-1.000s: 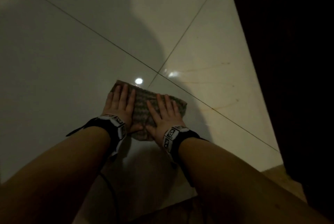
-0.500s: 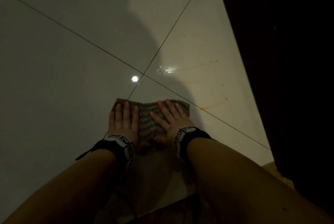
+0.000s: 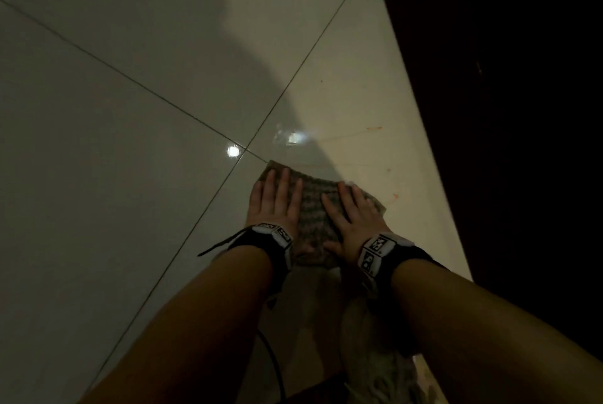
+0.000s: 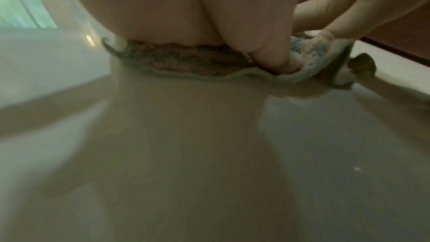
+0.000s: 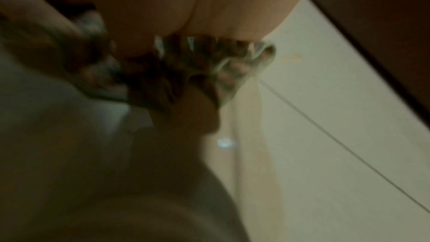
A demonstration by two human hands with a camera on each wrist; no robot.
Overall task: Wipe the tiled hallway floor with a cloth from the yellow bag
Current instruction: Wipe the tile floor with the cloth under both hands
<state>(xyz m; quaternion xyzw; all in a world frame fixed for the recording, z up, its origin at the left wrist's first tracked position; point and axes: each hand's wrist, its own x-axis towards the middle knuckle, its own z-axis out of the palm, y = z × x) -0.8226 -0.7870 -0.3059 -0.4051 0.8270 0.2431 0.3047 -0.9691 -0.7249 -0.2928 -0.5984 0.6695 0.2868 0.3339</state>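
Both hands are flat on a knitted, striped cloth (image 3: 311,208) that lies spread on the tiled floor (image 3: 130,175): the left hand (image 3: 274,204) presses its left half with fingers straight and close together, and the right hand (image 3: 354,217) presses the right half with fingers straight and slightly fanned, neither one gripping the fabric. The left wrist view shows the cloth's near edge rumpled under the palm, with a corner bunched up beside the right hand. The task looks to be in its wiping stage, since the cloth is out and working on the tiles, and the yellow bag is not in view. How much floor is already clean cannot be told from the glossy surface, but plenty looks left. Just beyond the right hand's fingertips and off to its right, small orange-brown marks (image 3: 395,196) dot the pale tile, with another orange streak (image 3: 373,127) farther ahead, so that patch probably needs a pass. Ahead of the left hand's fingertips two grout lines (image 3: 182,111) cross, with bright light reflections beside the crossing. To the right of the right hand a dark wall or door (image 3: 505,110) runs along the tile edge and would limit any sweep that way. Behind the wrists, near the person's knees, lies some pale fabric (image 3: 375,371), too dim to identify, and a thin dark cable (image 3: 275,367) trails beneath the left forearm.
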